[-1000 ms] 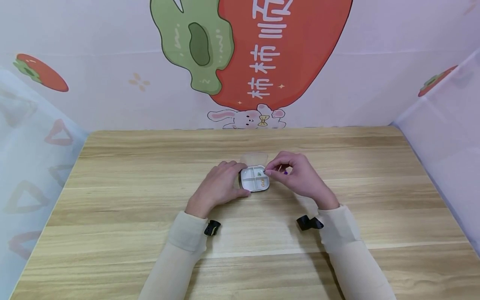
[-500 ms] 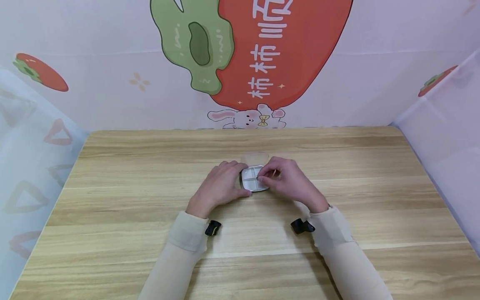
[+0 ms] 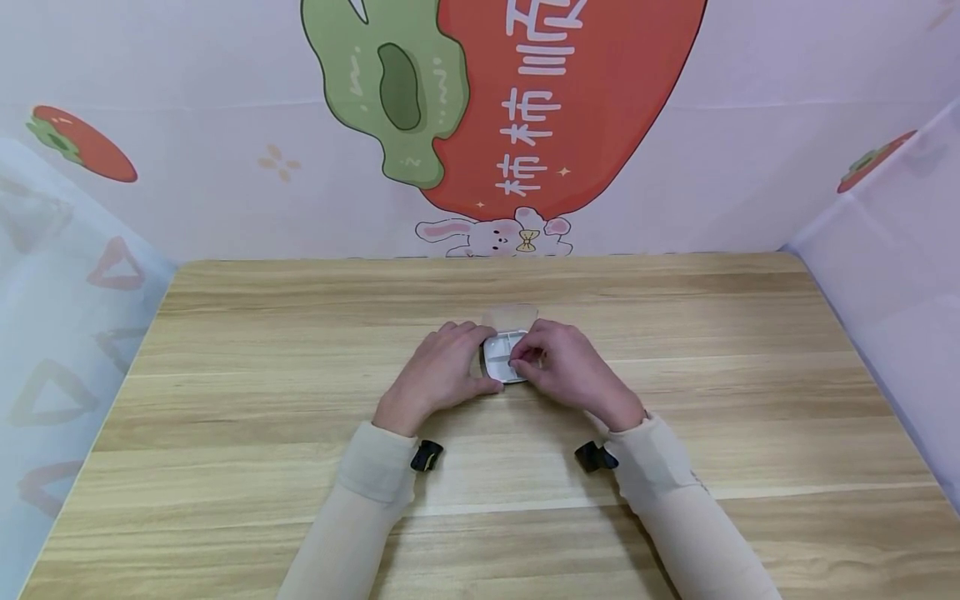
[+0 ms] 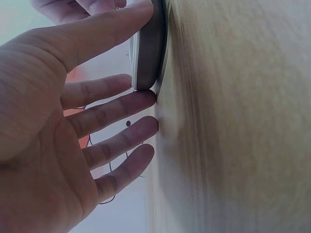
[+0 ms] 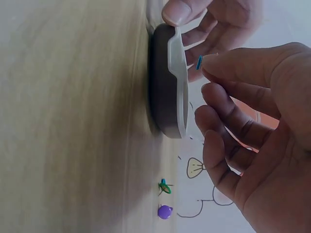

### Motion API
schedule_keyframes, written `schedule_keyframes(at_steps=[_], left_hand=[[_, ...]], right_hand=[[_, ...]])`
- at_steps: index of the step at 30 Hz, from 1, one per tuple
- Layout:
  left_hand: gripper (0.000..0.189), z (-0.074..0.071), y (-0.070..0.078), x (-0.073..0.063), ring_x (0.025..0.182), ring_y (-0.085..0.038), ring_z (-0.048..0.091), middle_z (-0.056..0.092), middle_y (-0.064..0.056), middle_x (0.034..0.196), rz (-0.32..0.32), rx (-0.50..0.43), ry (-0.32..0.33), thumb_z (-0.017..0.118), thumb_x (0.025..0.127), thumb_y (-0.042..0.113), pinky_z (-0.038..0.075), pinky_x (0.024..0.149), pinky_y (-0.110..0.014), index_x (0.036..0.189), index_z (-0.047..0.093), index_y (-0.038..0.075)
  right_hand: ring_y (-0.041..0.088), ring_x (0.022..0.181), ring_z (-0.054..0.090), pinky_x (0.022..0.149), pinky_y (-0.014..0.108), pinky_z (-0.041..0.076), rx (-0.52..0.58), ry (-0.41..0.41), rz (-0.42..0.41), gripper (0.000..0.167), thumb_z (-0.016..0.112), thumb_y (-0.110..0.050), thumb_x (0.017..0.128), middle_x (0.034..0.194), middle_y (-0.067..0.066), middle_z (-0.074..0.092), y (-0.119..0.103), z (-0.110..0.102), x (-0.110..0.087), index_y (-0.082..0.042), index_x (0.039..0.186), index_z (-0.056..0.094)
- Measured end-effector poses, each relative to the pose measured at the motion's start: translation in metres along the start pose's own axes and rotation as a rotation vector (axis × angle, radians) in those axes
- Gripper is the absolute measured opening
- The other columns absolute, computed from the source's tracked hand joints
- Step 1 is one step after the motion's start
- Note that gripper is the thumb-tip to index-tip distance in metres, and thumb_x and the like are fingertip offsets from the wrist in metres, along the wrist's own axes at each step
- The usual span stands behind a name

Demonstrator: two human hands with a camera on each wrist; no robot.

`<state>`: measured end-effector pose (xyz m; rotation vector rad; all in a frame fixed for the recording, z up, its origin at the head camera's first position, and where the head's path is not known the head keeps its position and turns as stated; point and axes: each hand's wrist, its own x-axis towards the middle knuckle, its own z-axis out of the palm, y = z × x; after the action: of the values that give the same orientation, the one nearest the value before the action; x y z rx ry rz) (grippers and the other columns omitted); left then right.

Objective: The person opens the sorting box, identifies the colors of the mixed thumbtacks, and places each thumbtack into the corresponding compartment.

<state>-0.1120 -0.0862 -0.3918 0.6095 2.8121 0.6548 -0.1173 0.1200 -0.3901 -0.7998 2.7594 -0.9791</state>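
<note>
A small white four-compartment pill box lies on the table, its clear lid folded back. My left hand grips the box from the left, thumb at the near edge and forefinger at the far edge. Over the right half of the box, my right hand pinches a small blue push pin between thumb and forefinger. The right wrist view has the pin just above the rim of the box. Right-hand compartments are mostly hidden by that hand in the head view.
A green push pin and a small purple one lie on the table beyond the box. The wooden table extends around both arms. A printed cloth stands behind and at both sides.
My right hand has moved left and toward the near side, from the box's right edge to over its near right compartment. The left hand keeps its grip and the box stays put.
</note>
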Motion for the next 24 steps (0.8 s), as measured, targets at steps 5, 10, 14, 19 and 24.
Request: schedule_keyframes(at_steps=[5,10,14,19,24], left_hand=[[0.068,0.0003,-0.0003,0.0,0.112,-0.025,0.055,0.063,-0.006,0.132,-0.001,-0.001,0.002,0.086,0.081,0.04,0.045,0.097,-0.042,0.136,0.061,0.009],[0.068,0.0011,-0.0007,0.0008,0.112,-0.025,0.055,0.063,-0.006,0.131,-0.002,-0.01,0.001,0.086,0.081,0.039,0.045,0.097,-0.043,0.136,0.061,0.009],[0.068,0.0011,-0.0009,0.0007,0.113,-0.025,0.055,0.063,-0.006,0.132,-0.006,-0.015,-0.001,0.086,0.081,0.04,0.045,0.098,-0.043,0.136,0.061,0.01],[0.068,0.0002,-0.0006,0.0003,0.113,-0.025,0.055,0.062,-0.005,0.132,-0.01,-0.015,-0.006,0.086,0.082,0.04,0.045,0.098,-0.043,0.137,0.061,0.01],[0.068,0.0,0.0001,0.0001,0.113,-0.025,0.055,0.062,-0.006,0.133,-0.011,-0.016,-0.008,0.086,0.082,0.039,0.045,0.099,-0.043,0.137,0.06,0.009]], right_hand=[[0.011,0.08,0.06,0.073,0.029,0.052,-0.019,0.005,-0.009,0.005,0.08,-0.008,0.087,0.089,-0.002,0.064,-0.0001,0.0037,0.0006,-0.009,0.091,0.077],[0.011,0.081,0.06,0.074,0.029,0.052,-0.04,0.014,-0.027,0.005,0.081,-0.009,0.087,0.089,-0.002,0.064,0.0006,0.0071,0.0014,-0.009,0.091,0.077],[0.013,0.081,0.059,0.075,0.031,0.051,-0.058,0.005,-0.027,0.005,0.081,-0.01,0.087,0.088,-0.002,0.065,-0.0009,0.0091,0.002,-0.009,0.091,0.078],[0.014,0.082,0.059,0.077,0.033,0.051,-0.073,-0.008,-0.015,0.005,0.081,-0.011,0.088,0.089,-0.002,0.066,-0.0026,0.0097,0.0018,-0.009,0.092,0.078],[0.015,0.083,0.059,0.077,0.034,0.051,-0.081,-0.01,-0.012,0.005,0.081,-0.011,0.087,0.089,-0.002,0.066,-0.0019,0.0102,0.0019,-0.01,0.091,0.078]])
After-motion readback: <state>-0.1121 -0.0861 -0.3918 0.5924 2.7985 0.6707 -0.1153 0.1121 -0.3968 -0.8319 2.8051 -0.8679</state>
